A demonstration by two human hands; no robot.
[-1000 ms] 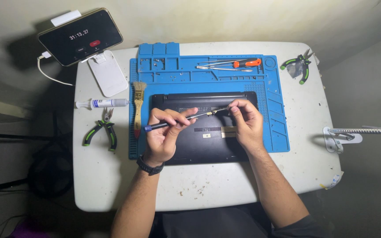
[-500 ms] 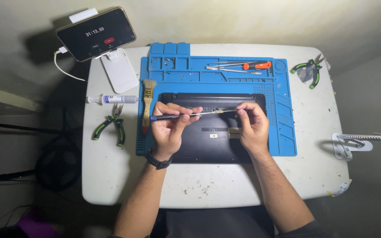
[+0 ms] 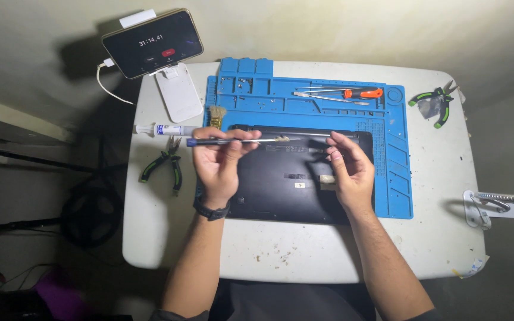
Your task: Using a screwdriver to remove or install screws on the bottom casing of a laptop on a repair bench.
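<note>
A black laptop (image 3: 287, 190) lies bottom-up on a blue repair mat (image 3: 397, 160). My left hand (image 3: 218, 163) grips a thin screwdriver (image 3: 251, 141) with a blue handle and holds it level above the laptop's far edge. My right hand (image 3: 349, 169) pinches the far end of that same tool, fingers curled, over the laptop's right half. A black watch band sits on my left wrist. A small pale patch shows on the laptop under my right palm.
On the white table (image 3: 304, 255): a phone on a white stand (image 3: 153, 44), a syringe tube (image 3: 165, 129), green-handled pliers (image 3: 165, 163), a brush (image 3: 216, 116), an orange-handled screwdriver and tweezers (image 3: 340, 94), green cutters (image 3: 438, 101), a metal clamp (image 3: 492, 205).
The view has shifted so everything sits further right and lower. Both hands keep the screwdriver stretched between them; my left hand has slid a little along the handle.
</note>
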